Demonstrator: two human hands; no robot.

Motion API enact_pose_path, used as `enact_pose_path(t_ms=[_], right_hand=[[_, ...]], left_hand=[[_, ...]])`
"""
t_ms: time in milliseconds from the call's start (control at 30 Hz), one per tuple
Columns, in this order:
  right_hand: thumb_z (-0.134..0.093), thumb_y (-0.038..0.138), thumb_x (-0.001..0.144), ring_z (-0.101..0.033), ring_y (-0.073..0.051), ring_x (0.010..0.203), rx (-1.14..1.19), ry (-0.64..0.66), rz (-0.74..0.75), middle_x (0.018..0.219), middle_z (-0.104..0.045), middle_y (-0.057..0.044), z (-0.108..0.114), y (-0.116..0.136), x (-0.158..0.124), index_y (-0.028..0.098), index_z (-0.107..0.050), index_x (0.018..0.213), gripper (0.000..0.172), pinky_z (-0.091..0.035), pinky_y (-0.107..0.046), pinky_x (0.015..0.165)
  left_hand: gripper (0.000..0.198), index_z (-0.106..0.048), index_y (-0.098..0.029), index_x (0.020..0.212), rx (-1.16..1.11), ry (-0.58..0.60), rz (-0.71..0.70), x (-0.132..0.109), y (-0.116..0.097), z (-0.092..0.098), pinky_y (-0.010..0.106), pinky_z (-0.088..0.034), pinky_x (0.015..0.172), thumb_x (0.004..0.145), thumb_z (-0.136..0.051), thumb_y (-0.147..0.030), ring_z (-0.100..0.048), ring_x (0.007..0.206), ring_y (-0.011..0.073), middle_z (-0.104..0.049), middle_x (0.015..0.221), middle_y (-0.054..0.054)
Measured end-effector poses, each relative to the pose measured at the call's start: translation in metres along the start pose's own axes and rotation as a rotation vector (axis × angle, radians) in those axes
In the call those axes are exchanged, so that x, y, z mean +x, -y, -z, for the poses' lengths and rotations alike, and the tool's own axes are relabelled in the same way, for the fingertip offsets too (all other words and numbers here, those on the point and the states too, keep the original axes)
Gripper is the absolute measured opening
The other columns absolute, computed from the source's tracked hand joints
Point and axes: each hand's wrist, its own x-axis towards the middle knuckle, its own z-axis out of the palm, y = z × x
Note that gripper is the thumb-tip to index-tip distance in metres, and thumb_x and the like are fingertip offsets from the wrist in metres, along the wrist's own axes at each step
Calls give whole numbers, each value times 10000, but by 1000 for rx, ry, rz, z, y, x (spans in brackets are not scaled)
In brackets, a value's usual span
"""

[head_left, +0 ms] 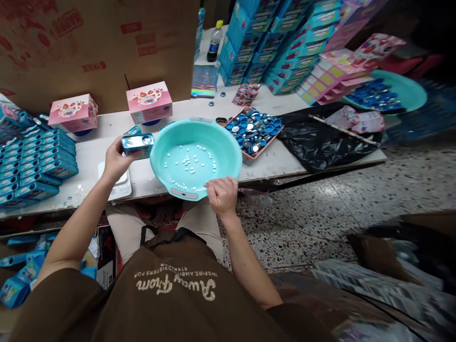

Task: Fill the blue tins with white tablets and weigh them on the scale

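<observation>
My left hand [116,161] is closed around a small blue box [138,141] with a round dark opening in its top face, beside the basin's left rim. A second blue piece shows just behind that box. The turquoise plastic basin [199,129] overhangs the table's front edge, with small white tablets [187,162] scattered over its bottom. My right hand [223,194] is closed on the basin's near right rim, fingers curled inward. Its palm side is hidden. A white scale [123,186] sits beneath my left forearm, partly covered.
Stacked blue boxes [39,161] fill the table's left end. Pink boxes [149,102] stand before a large cardboard carton [96,47]. Right of the basin are a tray of blue caps [256,128] and a black plastic bag [306,142]. A bottle [214,42] stands behind.
</observation>
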Motion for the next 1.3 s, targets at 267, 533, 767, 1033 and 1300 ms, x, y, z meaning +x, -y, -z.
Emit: enact_pose_path(t_ms=[267,533,767,1033,1300], right_hand=[[-383,302,973,-621,-197,817,-36,68,-43,785,-744,-29,-1,-4,-7,234,-676,702,405,-324,-408,985],[-385,289,964,-610,-202,795,-55,75,-40,749,-727,-42,0,-4,-12,224,-681,690,409,-331,-420,988],[-366,298,961,-598,-206,767,-92,105,-36,723,-706,-49,1,-8,-15,221,-694,690,433,-343,-428,962],[-361,280,977,-602,-206,734,-141,72,25,717,-712,-47,0,-12,-19,216,-709,698,450,-366,-426,934],[-351,275,980,-596,-207,724,-139,65,43,711,-715,-56,1,-13,-20,214,-717,693,469,-364,-420,925]], left_hand=[[606,-560,-226,1012,-172,-276,193,-47,74,75,417,-556,949,580,-842,-543,-679,1011,234,-683,1011,47],[653,-547,-213,979,-125,-396,333,-71,117,89,384,-565,906,491,-875,-496,-676,980,232,-697,1004,46],[634,-553,-199,1069,-150,-332,329,-78,134,80,381,-563,911,558,-847,-435,-674,1028,247,-689,1048,66],[646,-570,-202,1087,-156,-233,294,-77,136,71,415,-554,929,572,-849,-475,-668,1034,260,-680,1064,77],[680,-495,-245,1214,10,-597,356,-126,160,105,359,-487,971,802,-501,-787,-662,1060,205,-683,1021,83]])
